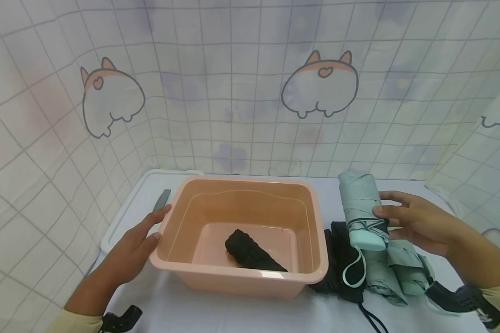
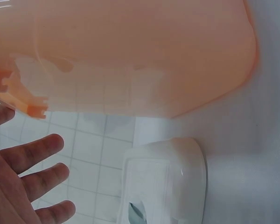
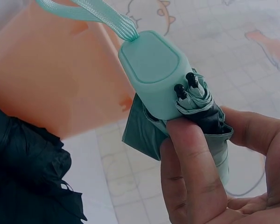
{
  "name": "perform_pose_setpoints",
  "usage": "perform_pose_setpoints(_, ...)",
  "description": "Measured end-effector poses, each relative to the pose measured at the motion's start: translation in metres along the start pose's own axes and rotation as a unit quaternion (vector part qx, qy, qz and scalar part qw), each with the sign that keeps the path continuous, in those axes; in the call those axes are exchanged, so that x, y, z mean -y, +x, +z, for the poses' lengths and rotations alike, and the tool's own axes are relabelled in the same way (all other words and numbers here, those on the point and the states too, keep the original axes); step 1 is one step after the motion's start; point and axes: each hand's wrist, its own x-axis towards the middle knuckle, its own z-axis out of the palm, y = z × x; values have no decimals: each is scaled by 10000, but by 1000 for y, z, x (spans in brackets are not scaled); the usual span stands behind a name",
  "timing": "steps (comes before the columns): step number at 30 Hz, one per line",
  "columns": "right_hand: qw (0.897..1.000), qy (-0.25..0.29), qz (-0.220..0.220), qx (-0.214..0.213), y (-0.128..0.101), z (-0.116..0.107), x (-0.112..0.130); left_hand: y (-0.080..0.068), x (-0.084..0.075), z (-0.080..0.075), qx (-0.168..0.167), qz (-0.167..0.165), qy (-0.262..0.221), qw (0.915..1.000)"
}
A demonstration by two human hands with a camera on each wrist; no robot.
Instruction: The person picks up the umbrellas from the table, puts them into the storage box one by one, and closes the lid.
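I saw the right hand [image 1: 416,222] clamped around a folded mint-green umbrella [image 1: 363,210] with a mint plastic handle, thumb [image 3: 191,163] pressed on the canopy just below the handle cap. It was held off the white table [image 1: 241,305], right of the peach plastic tub [image 1: 316,240]. The left hand [image 1: 135,245] lay flat, fingers straight and spread, against the tub's left rim. A black folded umbrella [image 1: 252,252] lay inside the tub. More folded umbrellas, black [image 1: 337,259] and mint [image 1: 400,273], lay under the held one.
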Motion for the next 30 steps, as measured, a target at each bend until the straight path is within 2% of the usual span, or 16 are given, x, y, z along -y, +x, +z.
perform_pose_setpoints(15,9999,43,83,144,6,16,12,-1,-2,1,25,-94,25,9999)
perform_pose_setpoints(30,9998,186,46,61,12,32,16,0,0,3,14,-114,-2,9999)
